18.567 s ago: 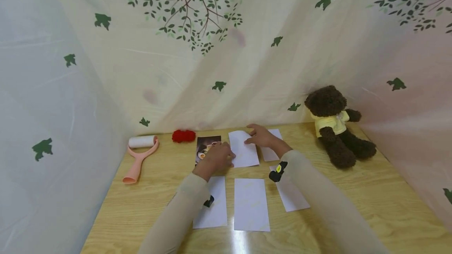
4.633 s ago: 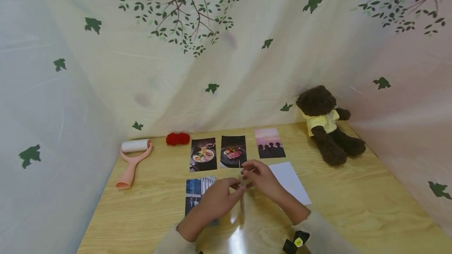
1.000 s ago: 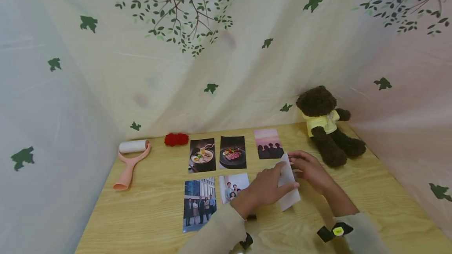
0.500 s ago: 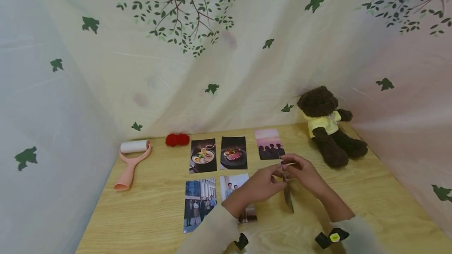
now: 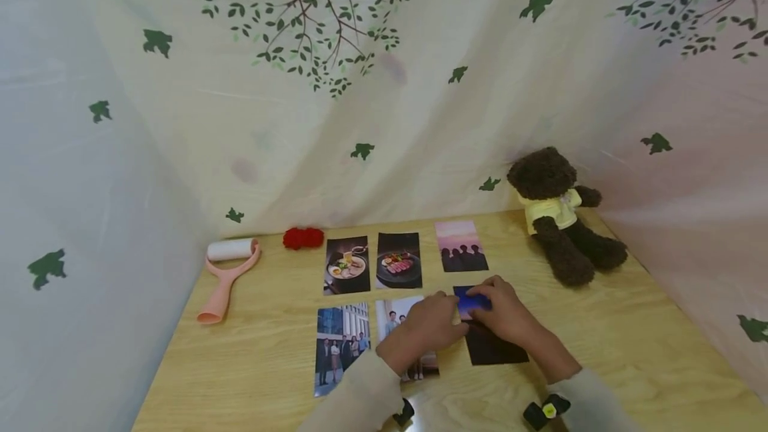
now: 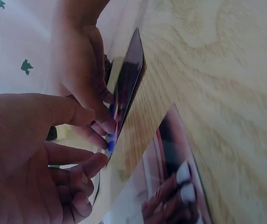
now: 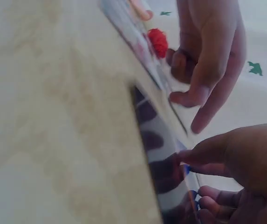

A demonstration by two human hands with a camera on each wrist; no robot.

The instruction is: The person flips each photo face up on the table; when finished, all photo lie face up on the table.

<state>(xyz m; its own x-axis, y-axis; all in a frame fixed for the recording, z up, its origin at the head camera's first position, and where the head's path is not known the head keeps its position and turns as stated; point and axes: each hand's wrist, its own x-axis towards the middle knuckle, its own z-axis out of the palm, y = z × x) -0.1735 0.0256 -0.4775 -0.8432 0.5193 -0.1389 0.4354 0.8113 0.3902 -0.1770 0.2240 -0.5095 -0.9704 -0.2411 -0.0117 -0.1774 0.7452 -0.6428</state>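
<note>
In the head view a photo [image 5: 495, 345] with a blue top and dark lower part lies at the front right of the group. My right hand [image 5: 504, 312] rests on its upper part, thumb and fingers spread on the surface. My left hand [image 5: 429, 325] hovers by its left edge, holding nothing; its thumb and index finger stand apart in the left wrist view. Partly under the left hand lies a family photo [image 5: 390, 315]. Beside that is a photo of people before a building [image 5: 336, 345]. Behind are a noodle bowl photo [image 5: 347, 265], a steak photo [image 5: 399, 261] and a pink-sky photo [image 5: 462, 245].
A pink-handled lint roller [image 5: 225, 285] lies at the back left, near a red fluffy item [image 5: 303, 239]. A brown teddy bear [image 5: 555, 215] in a yellow shirt sits at the back right. Printed cloth [image 5: 270, 119] hangs behind the wooden table [image 5: 252, 365].
The photo that both hands held white side showing, then turned on edge, now lies picture side up on the table. My left hand has let go of it; the right hand rests on it.
</note>
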